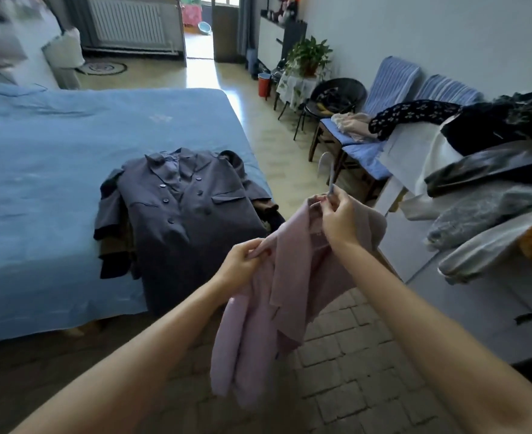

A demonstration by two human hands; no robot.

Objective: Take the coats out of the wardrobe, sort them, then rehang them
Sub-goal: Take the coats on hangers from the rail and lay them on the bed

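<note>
A pale pink coat (277, 296) hangs in the air in front of me, over the floor beside the bed. My left hand (242, 261) grips its shoulder edge. My right hand (336, 217) pinches the collar together with the neck of a thin hanger hook (330, 177) that sticks up above the fingers. A grey-blue buttoned coat (189, 214) lies spread flat on the bed's near corner, on top of a pile of darker coats (114, 242). The wardrobe is out of view.
The bed (54, 170) with its blue cover fills the left. On the right, a white unit (415, 151) carries a heap of dark and grey garments (493, 195). Blue-striped chairs (393, 89), a black chair and a potted plant (308, 54) line the right wall. Tiled floor lies between.
</note>
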